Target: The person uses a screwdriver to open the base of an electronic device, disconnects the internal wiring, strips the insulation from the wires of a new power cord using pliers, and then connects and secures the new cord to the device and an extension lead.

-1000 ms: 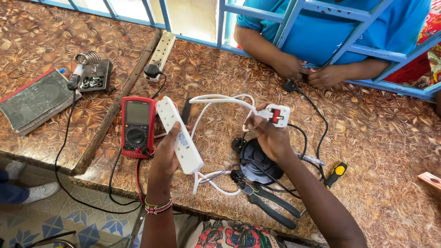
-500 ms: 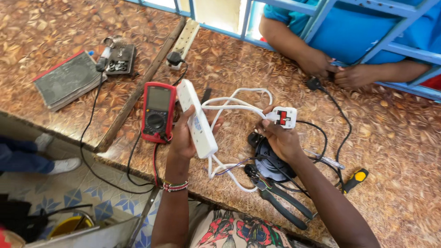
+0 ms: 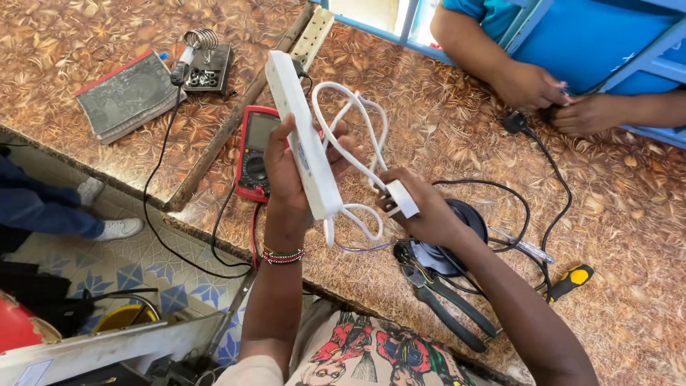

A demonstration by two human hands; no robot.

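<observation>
At frame centre the left hand [image 3: 286,168] has its grip wrapped around a white power strip [image 3: 304,136], lifted above the table [image 3: 629,236]. The right hand [image 3: 421,211] pinches the white plug [image 3: 401,200], its cable [image 3: 350,136] looping between. Under the strip lies a red multimeter [image 3: 250,154]; pliers [image 3: 443,300] and a screwdriver [image 3: 569,282] sit lower right. Another person's hands [image 3: 557,100] rest upper right.
</observation>
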